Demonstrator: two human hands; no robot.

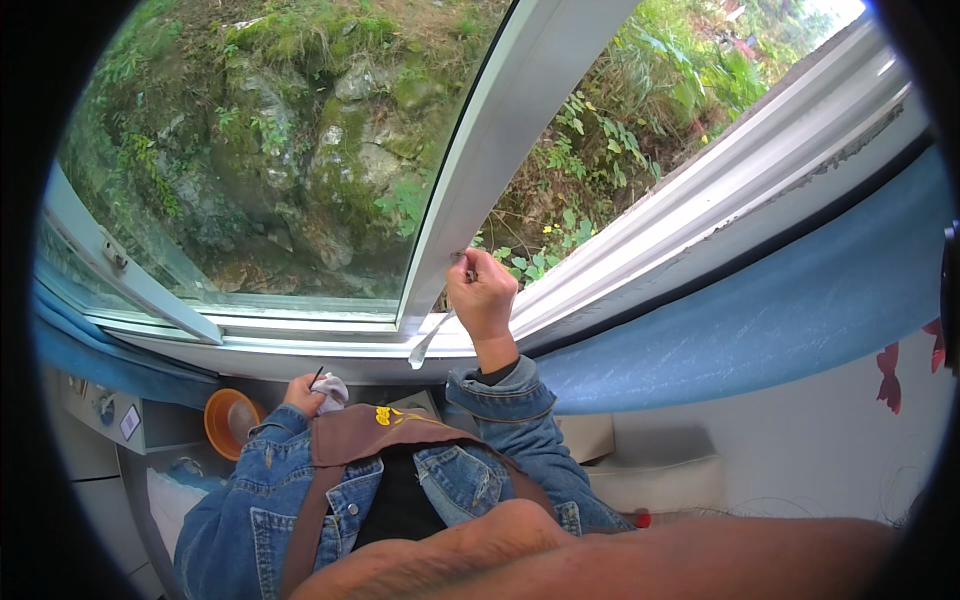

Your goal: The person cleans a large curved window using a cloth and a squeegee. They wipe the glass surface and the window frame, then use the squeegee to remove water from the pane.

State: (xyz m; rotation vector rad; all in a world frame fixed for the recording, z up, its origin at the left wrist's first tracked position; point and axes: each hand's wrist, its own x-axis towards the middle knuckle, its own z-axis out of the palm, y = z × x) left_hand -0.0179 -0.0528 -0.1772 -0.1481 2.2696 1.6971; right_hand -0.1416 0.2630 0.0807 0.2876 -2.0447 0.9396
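My right hand (483,298) is raised to the white middle post of the window frame (470,170). Its fingers pinch the top of a thin pale strip (428,343) that hangs loose down the post to the sill. My left hand (303,392) is low, close to my chest, closed on a crumpled white cloth (332,390) and a thin dark tool (316,377). Both arms wear blue denim sleeves, and a brown apron (370,432) covers my chest.
An orange bowl (230,420) sits on a ledge at lower left. A blue band (760,320) runs under the sill at right, with a white block (650,470) below it. Mossy rocks and plants lie outside the glass. A blurred skin-coloured shape crosses the bottom edge.
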